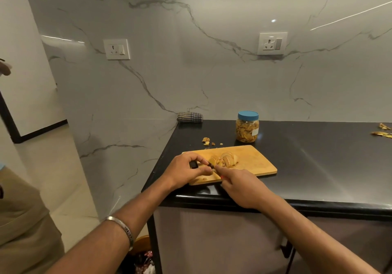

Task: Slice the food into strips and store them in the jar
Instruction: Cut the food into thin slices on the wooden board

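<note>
While my left grip (192,168) pinches a dark knife handle (193,164) and my right grip (239,183) points one finger, the food (226,159) lies just far-right on the board (254,159); jar (247,127) stands farther, lidded.

The left hand (187,173) hides most of a dark-handled tool (193,164); its blade cannot be made out. Scraps (382,130) at the surface's right edge are cut off.
</note>
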